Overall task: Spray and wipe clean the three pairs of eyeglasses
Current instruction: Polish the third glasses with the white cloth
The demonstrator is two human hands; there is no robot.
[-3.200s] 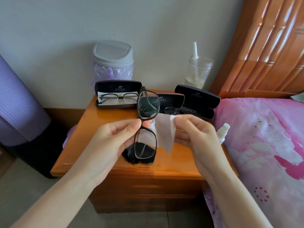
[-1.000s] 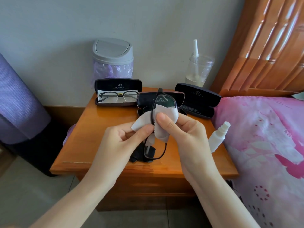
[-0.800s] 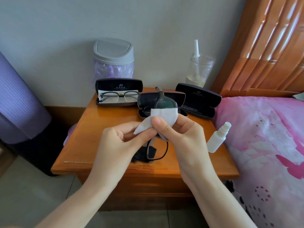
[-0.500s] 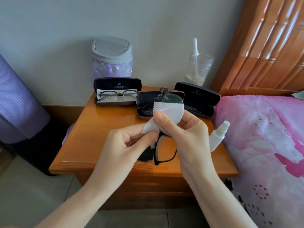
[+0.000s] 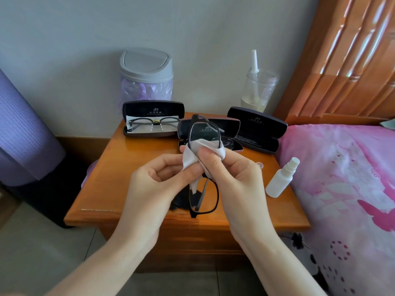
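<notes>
I hold black-framed eyeglasses (image 5: 205,133) upright over the wooden nightstand (image 5: 132,167). My left hand (image 5: 158,184) pinches the frame near its bridge. My right hand (image 5: 233,178) pinches a white wiping cloth (image 5: 192,154) round the upper lens. A second pair (image 5: 154,122) lies in the open black case (image 5: 152,118) at the back left. A third pair (image 5: 227,143) lies in the middle open case (image 5: 230,127), partly hidden. The white spray bottle (image 5: 281,181) leans at the nightstand's right edge.
A third open black case (image 5: 256,129) sits at the back right. A black cloth (image 5: 181,199) lies under the held glasses. A grey-lidded bin (image 5: 146,77) and a clear jar (image 5: 257,90) stand at the wall. A pink bed (image 5: 342,178) borders the right.
The cloth went from hanging loose in my right hand to being wrapped round the upper lens. The glasses turned slightly and the cloth slid along the lens.
</notes>
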